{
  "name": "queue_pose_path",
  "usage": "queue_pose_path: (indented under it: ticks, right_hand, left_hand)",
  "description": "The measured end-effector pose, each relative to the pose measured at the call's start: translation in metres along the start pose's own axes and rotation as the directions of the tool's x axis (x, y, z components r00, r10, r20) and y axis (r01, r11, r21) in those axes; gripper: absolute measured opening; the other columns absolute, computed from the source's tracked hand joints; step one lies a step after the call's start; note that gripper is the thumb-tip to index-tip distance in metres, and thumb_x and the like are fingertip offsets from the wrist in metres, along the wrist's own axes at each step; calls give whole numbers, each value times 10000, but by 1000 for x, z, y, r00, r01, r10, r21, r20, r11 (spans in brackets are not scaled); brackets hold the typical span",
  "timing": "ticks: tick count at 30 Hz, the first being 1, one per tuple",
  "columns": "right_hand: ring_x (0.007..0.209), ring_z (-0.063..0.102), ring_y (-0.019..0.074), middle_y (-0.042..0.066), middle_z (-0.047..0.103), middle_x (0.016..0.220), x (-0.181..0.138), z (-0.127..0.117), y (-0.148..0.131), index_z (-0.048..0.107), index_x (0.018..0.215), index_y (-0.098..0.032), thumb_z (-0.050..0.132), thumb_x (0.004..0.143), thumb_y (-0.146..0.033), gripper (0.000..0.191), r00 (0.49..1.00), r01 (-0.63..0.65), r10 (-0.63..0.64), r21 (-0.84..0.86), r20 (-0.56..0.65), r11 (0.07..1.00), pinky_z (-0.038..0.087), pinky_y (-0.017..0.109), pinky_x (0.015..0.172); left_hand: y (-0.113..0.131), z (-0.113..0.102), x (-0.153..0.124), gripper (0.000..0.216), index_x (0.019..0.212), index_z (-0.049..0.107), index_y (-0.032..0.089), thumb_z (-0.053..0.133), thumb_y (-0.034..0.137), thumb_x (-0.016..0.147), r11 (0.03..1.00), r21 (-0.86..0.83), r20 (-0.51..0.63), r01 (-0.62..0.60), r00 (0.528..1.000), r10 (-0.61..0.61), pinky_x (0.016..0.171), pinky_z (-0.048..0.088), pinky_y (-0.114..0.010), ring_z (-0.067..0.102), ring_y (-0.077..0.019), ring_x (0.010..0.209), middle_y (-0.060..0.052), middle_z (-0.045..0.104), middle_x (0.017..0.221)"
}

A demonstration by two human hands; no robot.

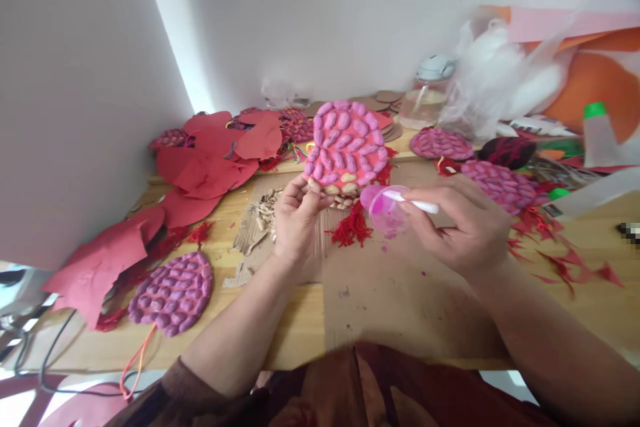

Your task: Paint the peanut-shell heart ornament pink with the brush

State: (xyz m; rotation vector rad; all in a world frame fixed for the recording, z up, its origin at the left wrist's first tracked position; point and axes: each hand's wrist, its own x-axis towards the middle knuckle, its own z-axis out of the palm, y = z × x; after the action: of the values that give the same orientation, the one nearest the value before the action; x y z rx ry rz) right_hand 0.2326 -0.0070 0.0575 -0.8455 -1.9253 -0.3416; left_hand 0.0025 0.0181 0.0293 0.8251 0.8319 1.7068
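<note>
My left hand (296,215) grips the lower left edge of a red craft disc (346,145) covered in peanuts painted pink-purple. A few peanuts (345,185) along its bottom edge are bare tan. My right hand (463,223) pinches a white-handled brush (423,204), its tip inside a clear plastic cup (390,210) of pink paint. The cup stands just below the disc, to its right. A red tassel (353,227) hangs under the disc. Behind my left hand lies a pile of peanut shells (270,207).
Red paper cutouts (210,167) and a finished purple peanut disc (173,295) lie on the left. More peanut discs (500,183), red scraps (565,260) and a green-capped bottle (600,137) are on the right. Cardboard (400,307) covers the table before me; a jar (425,100) stands behind.
</note>
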Motion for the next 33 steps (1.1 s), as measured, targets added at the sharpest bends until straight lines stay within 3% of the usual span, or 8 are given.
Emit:
queue_pose_path:
  ticks: [9,17,20,23,28,33]
  right_hand:
    - [823,717,201,15,792,973,0,1,0,696,1073,-279,751,814,-97,321,1000,-10,10,31,5,999,570,372,747]
    - [795,710,220,-2,791,960,0,-1,-6,693,1070,-325,755,809,-121,337,998,-37,34,63,46,997,557,403,730]
    - [796,715,218,-8,783,937,-3,1,-3,696,1022,-320,761,814,-157,272,991,-103,91,125,97,987,553,395,733]
    - [806,710,201,-6,766,913,-5,3,2,694,969,-286,739,848,-223,144,957,-206,162,170,243,964,532,363,730]
    - [699,673,141,-25,736,819,-3,6,-2,695,933,-264,649,927,-280,49,814,-337,214,138,541,932,484,288,662]
    - [749,667,167,4,725,836,1,4,-14,678,938,-250,615,938,-257,64,786,-282,93,220,611,934,487,301,675]
  left_hand:
    - [-3,-2,0,360,811,636,172,918,262,606,995,-72,-49,66,996,-70,712,607,-243,661,-87,644,39,647,736]
    - [-6,-5,1,323,811,623,182,890,263,646,993,-75,-35,92,995,-95,690,608,-249,674,-103,620,32,669,700]
    - [-8,-6,1,321,832,630,181,885,269,657,992,-73,-36,98,994,-101,698,606,-246,678,-102,636,28,674,723]
    - [-11,-7,1,336,828,629,176,897,249,638,987,-81,-52,138,988,-143,714,605,-239,687,-103,675,23,680,757]
    - [-14,-7,0,343,837,646,164,910,261,641,975,-110,-59,193,978,-200,706,610,-257,696,-118,693,11,690,803]
    - [-8,-4,-1,372,812,646,162,938,246,598,963,-135,-76,234,966,-246,683,605,-241,691,-117,689,15,685,780]
